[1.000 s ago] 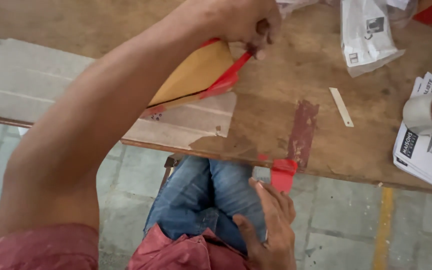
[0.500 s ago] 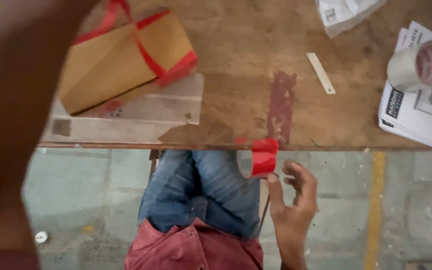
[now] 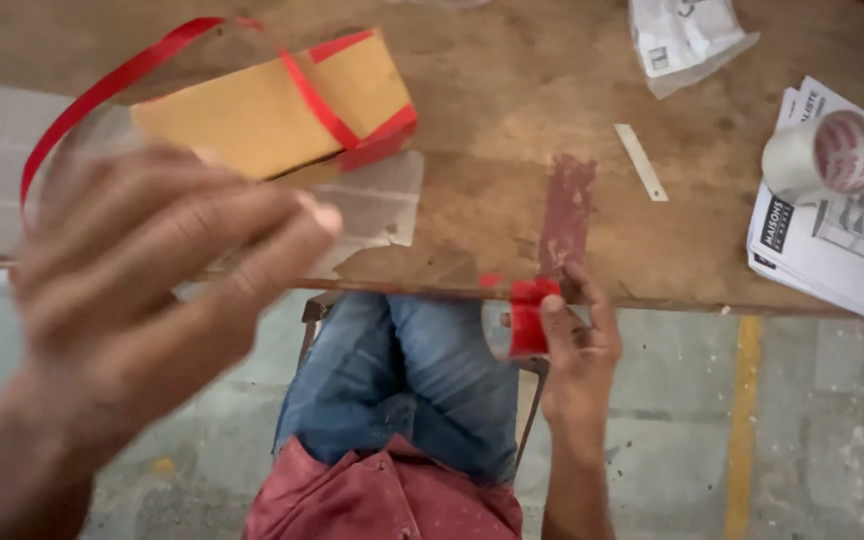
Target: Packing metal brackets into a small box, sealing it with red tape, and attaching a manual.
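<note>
A tan box (image 3: 252, 115) wrapped with red ribbon (image 3: 317, 95) lies on the wooden table (image 3: 492, 90), partly on a clear plastic sheet (image 3: 382, 200). A loose loop of the ribbon (image 3: 102, 85) arcs up and left, and its end disappears behind my left hand (image 3: 142, 300). That hand is blurred and close to the camera, with its fingers stretched toward the box; whether it holds the ribbon is hidden. My right hand (image 3: 577, 350) is at the table's near edge, pinching a short piece of red tape (image 3: 527, 315) that hangs there below a reddish smear.
A roll of clear tape (image 3: 817, 155) rests on printed papers (image 3: 842, 240) at the right. A white strip (image 3: 640, 160) and a crumpled plastic bag (image 3: 687, 40) lie farther back. My jeans and red shirt show under the table, above a concrete floor.
My left arm has pulled back from the box toward the camera, so the hand now fills the left side. My right hand rose from my lap to the table edge and took the red tape.
</note>
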